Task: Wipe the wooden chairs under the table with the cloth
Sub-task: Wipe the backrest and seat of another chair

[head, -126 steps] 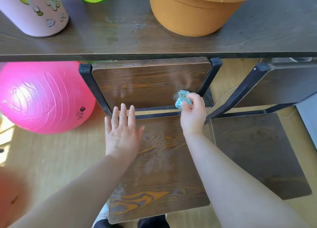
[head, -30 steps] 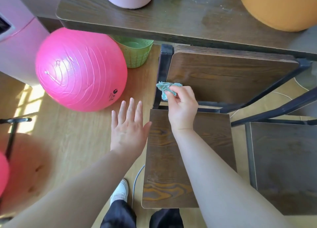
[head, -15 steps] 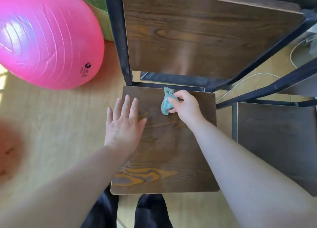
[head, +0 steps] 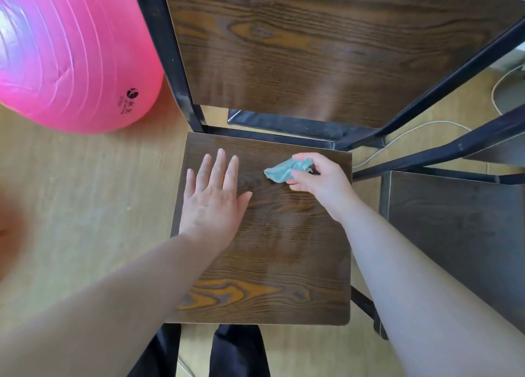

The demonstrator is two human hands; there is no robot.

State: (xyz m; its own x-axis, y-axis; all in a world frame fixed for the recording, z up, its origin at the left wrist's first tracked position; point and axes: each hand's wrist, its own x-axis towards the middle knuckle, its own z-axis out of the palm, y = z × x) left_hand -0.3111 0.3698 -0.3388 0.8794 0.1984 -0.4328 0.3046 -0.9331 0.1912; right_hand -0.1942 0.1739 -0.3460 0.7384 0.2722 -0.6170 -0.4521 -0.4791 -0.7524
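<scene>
Head view, looking down on 1 chair seat (head: 284, 249). My left hand (head: 211, 203) lies open, palm down and fingers spread, on the seat's left half. My right hand (head: 321, 177) is closed around a small teal cloth (head: 284, 170), bunched, at the seat's far right, near the backrest (head: 312, 50).

Risks, as I judge them: the cloth is pinched into a narrow wad, so each stroke would cover only a thin strip and could leave bands unwiped; the flat left hand shields the patch beneath it; a sweep toward the black frame (head: 167, 50) could snag the loose tail. The 2nd seat (head: 454, 234), just to the right, could be skipped.

Orientation: the cloth's long axis runs roughly left to right across the seat, with the free tail pointing left toward my open hand.
</scene>
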